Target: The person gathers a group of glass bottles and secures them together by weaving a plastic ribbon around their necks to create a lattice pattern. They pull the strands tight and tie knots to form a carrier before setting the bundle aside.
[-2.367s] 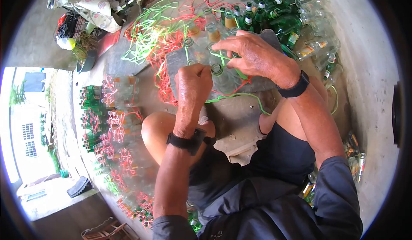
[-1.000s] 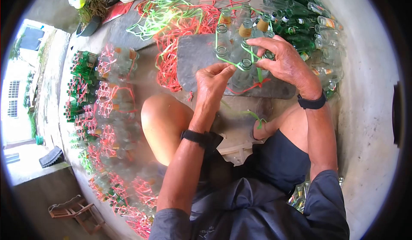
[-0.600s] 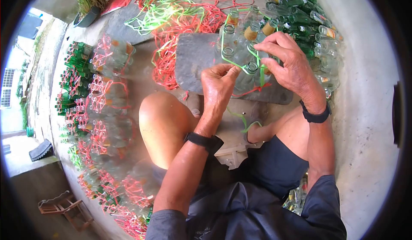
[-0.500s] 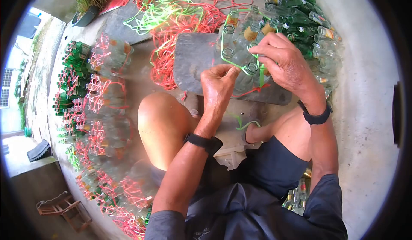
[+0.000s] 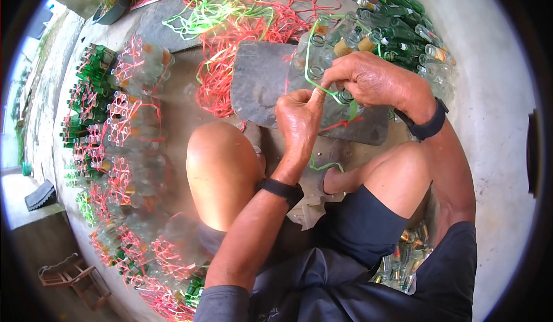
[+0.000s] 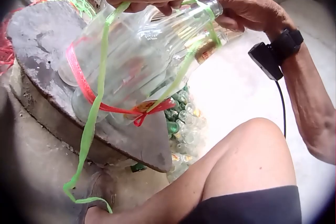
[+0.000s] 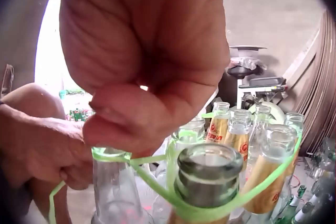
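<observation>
A cluster of clear glass bottles [image 6: 142, 50], some with gold neck labels, stands on a grey slab [image 5: 259, 83]. Red strap [image 6: 84, 77] circles their lower bodies and ends in a knot. Around the necks runs a green plastic strap [image 7: 257, 187], looped past the nearest bottle neck [image 7: 207, 179]. My left hand [image 5: 299, 117] pinches this strap beside a front bottle, and its loose tail hangs to the floor in the left wrist view. Close against it, my right hand [image 5: 374, 80] bends over that bottle's mouth, thumb and fingers pinching the strap; the fingertips are partly hidden.
Tangled red and green straps [image 5: 230, 51] lie beyond the slab. Strapped bottle bundles [image 5: 135, 120] line the left side. Loose green bottles [image 5: 403, 37] are heaped at the right by the wall [image 5: 489, 120]. My knee [image 5: 222, 155] rises left of my left forearm.
My right hand has turned over and come in from the right to meet my left hand at the front bottle's neck. The left keeps its pinch on the green strap.
</observation>
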Tool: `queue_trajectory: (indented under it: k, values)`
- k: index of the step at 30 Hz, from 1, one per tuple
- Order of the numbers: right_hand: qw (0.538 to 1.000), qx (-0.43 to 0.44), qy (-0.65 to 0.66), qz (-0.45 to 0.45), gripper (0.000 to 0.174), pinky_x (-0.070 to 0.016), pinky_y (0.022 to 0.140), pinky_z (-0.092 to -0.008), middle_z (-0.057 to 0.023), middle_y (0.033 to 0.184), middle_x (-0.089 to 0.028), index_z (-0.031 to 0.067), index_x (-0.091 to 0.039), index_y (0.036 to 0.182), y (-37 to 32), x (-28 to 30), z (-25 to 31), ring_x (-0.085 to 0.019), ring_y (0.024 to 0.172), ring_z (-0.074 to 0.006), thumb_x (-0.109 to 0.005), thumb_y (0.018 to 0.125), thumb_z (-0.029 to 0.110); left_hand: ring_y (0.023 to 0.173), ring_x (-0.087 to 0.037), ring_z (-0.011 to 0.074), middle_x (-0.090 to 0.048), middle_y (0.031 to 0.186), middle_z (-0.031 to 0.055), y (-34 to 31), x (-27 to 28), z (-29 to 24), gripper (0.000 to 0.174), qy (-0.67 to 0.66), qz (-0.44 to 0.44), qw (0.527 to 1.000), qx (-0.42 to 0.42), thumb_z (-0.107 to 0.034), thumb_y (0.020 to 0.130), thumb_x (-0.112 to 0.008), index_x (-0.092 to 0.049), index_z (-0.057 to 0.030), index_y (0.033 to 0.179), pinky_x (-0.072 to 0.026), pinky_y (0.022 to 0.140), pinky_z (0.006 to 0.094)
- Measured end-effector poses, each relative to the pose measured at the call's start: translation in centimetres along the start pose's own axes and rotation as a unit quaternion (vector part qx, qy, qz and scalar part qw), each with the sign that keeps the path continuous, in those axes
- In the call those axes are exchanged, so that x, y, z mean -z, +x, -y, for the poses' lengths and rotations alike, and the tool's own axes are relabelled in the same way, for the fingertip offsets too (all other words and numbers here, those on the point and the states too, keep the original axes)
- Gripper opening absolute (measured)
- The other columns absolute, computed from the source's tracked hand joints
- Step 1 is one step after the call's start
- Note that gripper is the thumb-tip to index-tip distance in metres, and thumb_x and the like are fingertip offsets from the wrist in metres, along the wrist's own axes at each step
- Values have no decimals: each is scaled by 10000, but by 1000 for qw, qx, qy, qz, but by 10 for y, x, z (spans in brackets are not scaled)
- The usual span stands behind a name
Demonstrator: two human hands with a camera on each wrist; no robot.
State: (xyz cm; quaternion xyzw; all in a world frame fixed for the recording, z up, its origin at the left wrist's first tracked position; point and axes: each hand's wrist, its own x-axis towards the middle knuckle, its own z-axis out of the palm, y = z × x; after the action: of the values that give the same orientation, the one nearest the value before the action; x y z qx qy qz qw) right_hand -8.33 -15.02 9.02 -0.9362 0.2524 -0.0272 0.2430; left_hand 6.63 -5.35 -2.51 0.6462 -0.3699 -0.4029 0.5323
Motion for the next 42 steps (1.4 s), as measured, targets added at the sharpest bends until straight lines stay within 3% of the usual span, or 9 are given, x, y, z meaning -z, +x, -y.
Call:
queue_trajectory:
  k: [5, 9, 12, 17, 25, 27, 34, 40, 42]
  values:
    - [964, -190, 148, 114, 503, -542, 521, -353, -114, 885, -662, 37, -740, 1150, 6, 16, 16, -660, 576, -212, -439, 788, -141, 625, -502, 53, -584, 578, -17, -2, 2, -1, 413, 11, -1, 1000, 3, -309, 934, -811, -770, 71, 778, -437, 535, 324]
    - [966, -160, 166, 119, 520, -537, 495, -328, -106, 898, -663, 32, -737, 1155, 6, 13, 6, -645, 543, -192, -415, 790, -150, 627, -510, 59, -577, 565, 9, -3, 3, -1, 424, 27, 2, 1000, -7, -324, 932, -807, -764, 71, 786, -449, 544, 337]
    - [951, -214, 137, 177, 410, -559, 589, -380, -133, 935, -679, 25, -728, 1138, 12, 18, 10, -689, 649, -261, -480, 843, -117, 625, -505, 67, -569, 562, 22, -3, 2, -1, 440, 17, -2, 1000, -7, -333, 933, -803, -756, 79, 788, -454, 550, 349]
    - [988, -68, -16, 135, 125, -513, 819, -498, -208, 942, -679, 12, -690, 1023, 10, 17, 2, -655, 926, -435, -637, 911, 29, 628, -490, 81, -543, 568, 27, -6, 3, -12, 469, 20, 3, 1000, 14, -332, 935, -791, -709, 92, 752, -458, 559, 366]
    - [985, -47, -112, 121, 88, -513, 778, -512, -186, 922, -668, 25, -673, 975, 7, 24, 21, -667, 930, -433, -630, 898, 26, 635, -480, 89, -516, 571, 43, -10, -1, -11, 470, -3, -1, 1000, 10, -306, 953, -754, -670, 107, 745, -456, 568, 388]
    - [982, -55, -139, 115, 77, -512, 772, -517, -176, 921, -663, 31, -669, 967, 5, 24, 27, -670, 934, -427, -632, 900, 31, 692, -740, 379, -736, 775, 244, -11, 1, -12, 343, 32, 13, 999, 17, -306, 942, -771, -794, 36, 924, -552, 688, 460]
    - [969, -54, -221, 95, 166, -528, 762, -512, -129, 937, -713, 98, -719, 950, 4, 26, 38, -719, 966, -389, -699, 805, 19, 686, -746, 344, -741, 777, 237, -13, -2, -14, 328, 15, 15, 1000, 5, -288, 947, -761, -794, 38, 937, -551, 680, 450]
    - [967, -18, -251, 34, 119, -529, 770, -506, -129, 929, -704, 80, -710, 892, -3, 30, 40, -709, 944, -381, -702, 786, 26, 621, -698, 227, -724, 708, 198, -16, -2, -20, 328, -4, 22, 1000, -19, -271, 971, -756, -780, 55, 943, -532, 633, 414]
    - [968, -23, -250, 18, 84, -532, 756, -510, -132, 919, -700, 71, -704, 867, -6, 33, 37, -708, 916, -387, -695, 791, 36, 684, -433, 75, -471, 615, 25, -16, -3, -22, 414, -63, 27, 997, -26, -233, 994, -716, -628, 93, 756, -405, 562, 367]
